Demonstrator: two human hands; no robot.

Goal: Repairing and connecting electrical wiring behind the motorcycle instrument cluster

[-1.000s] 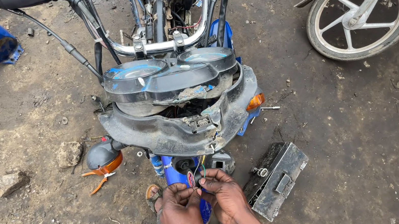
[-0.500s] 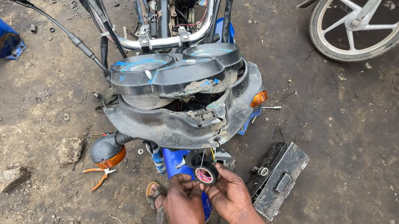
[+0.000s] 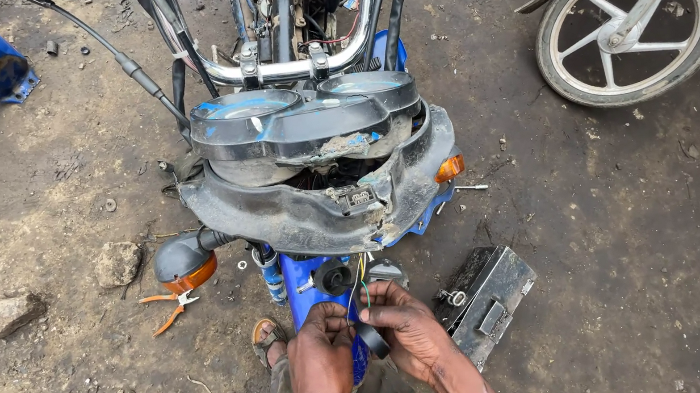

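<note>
Black tape roll (image 3: 375, 339): pinched by right hand (image 3: 410, 331) fingers, upright, just below the wires (image 3: 360, 287).
Left hand (image 3: 324, 353): fingers closed on wire ends, touching the roll's left.
Wire axis: vertical, rising to headlight housing (image 3: 325, 209).

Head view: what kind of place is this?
Probably an outdoor roadside motorcycle repair spot: bare dirt ground, a partly stripped motorcycle, orange-handled pliers lying loose, another bike's wheel nearby.
</note>
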